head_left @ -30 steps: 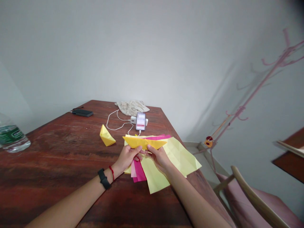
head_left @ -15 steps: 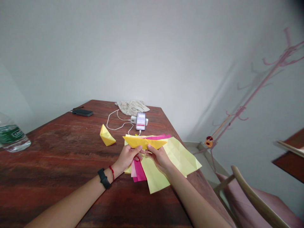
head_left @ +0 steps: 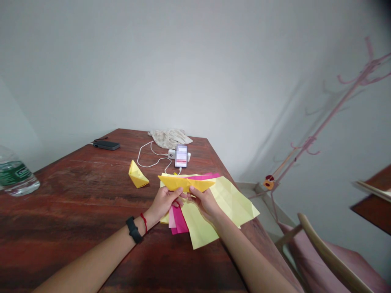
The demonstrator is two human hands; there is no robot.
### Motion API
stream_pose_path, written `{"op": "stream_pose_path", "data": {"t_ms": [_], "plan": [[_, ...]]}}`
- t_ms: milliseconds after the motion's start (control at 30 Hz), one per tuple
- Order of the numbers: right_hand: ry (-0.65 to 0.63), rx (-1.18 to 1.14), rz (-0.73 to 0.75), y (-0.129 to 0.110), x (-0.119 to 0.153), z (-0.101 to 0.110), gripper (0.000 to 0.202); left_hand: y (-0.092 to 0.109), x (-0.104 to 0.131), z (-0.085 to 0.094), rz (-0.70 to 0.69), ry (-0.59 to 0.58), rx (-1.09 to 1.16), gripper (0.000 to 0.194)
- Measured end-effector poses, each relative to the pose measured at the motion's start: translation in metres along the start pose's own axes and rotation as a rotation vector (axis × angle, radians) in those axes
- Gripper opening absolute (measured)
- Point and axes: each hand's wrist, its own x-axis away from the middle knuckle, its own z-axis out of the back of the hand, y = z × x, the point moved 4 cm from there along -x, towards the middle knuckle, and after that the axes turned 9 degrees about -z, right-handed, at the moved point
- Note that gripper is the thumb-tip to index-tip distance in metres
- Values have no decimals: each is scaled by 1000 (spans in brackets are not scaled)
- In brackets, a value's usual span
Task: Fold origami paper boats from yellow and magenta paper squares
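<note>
A long yellow folded paper boat (head_left: 187,184) with pointed ends is held level above a pile of paper. My left hand (head_left: 165,202) pinches its lower edge left of the middle, thumb in front. On the other side, my right hand (head_left: 205,201) grips the same edge, its thumb close to the left one. Fingers behind the paper are partly hidden. Beneath both hands lie pale yellow sheets (head_left: 232,199) with creases, and magenta paper (head_left: 181,221) sticks out among them. A second folded yellow paper piece (head_left: 137,176) stands on the table to the left.
On the wooden table (head_left: 76,203) are a phone (head_left: 181,155) on a white power bank with a looping cable, a crumpled cloth (head_left: 171,138), a black power bank (head_left: 106,145) and a water bottle (head_left: 18,173). A chair (head_left: 326,252) and pink coat rack (head_left: 336,106) stand at right.
</note>
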Motion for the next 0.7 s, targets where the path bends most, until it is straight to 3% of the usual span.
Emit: {"op": "stream_pose_path", "data": {"t_ms": [700], "plan": [[1, 2, 0, 1, -1, 1, 32, -2, -1, 1, 12, 5, 1, 46]]}}
